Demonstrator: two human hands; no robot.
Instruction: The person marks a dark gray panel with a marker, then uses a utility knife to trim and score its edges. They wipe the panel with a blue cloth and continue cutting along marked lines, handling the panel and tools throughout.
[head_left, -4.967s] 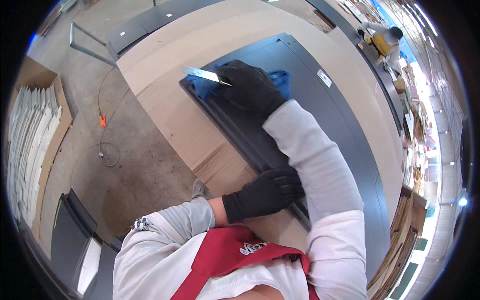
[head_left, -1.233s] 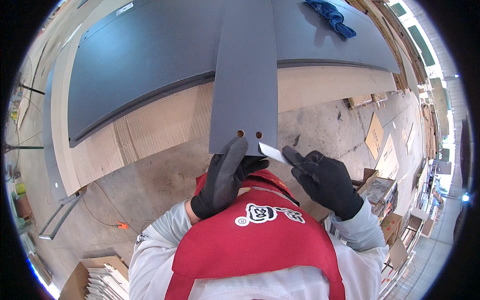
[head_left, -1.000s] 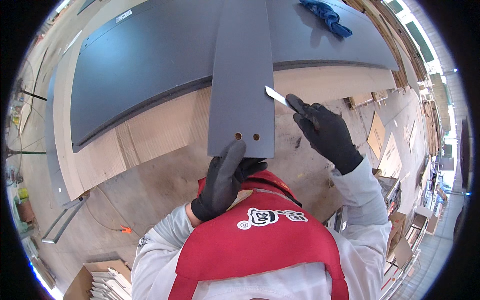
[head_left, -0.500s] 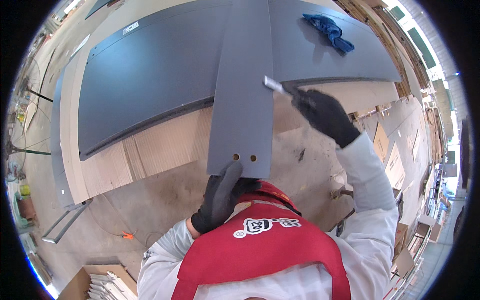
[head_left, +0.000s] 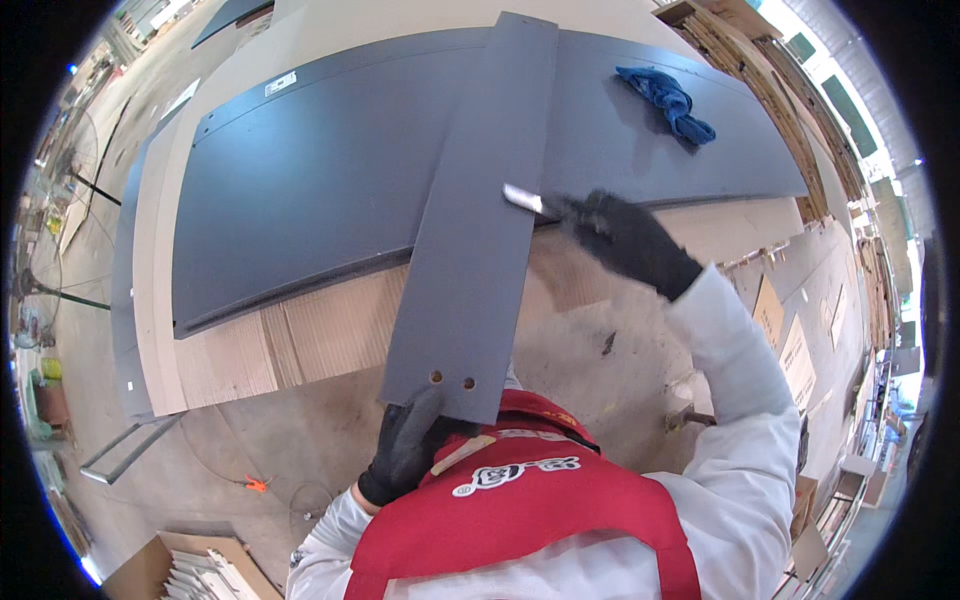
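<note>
A long narrow grey board (head_left: 465,240) lies slanted across a larger dark grey panel (head_left: 300,190), its near end by my apron. My left hand (head_left: 405,450), in a black glove, grips that near end, thumb on top below two round holes. My right hand (head_left: 625,240), also black-gloved, is closed on a small flat scraper (head_left: 523,199) with a pale, shiny blade. The blade is over the narrow board near its right edge; whether it touches cannot be told. Motion smears the fingers slightly.
A crumpled blue cloth (head_left: 668,100) lies on the panel's right part. Beneath the panel is brown cardboard (head_left: 330,335). Stacked boards (head_left: 745,90) stand at the far right. At the lower left are a metal handle (head_left: 130,450) and a carton of white strips (head_left: 200,570).
The narrow board's near end has come closer and shifted left with my left hand, so the board slants more. My right hand and the scraper have moved slightly left and nearer.
</note>
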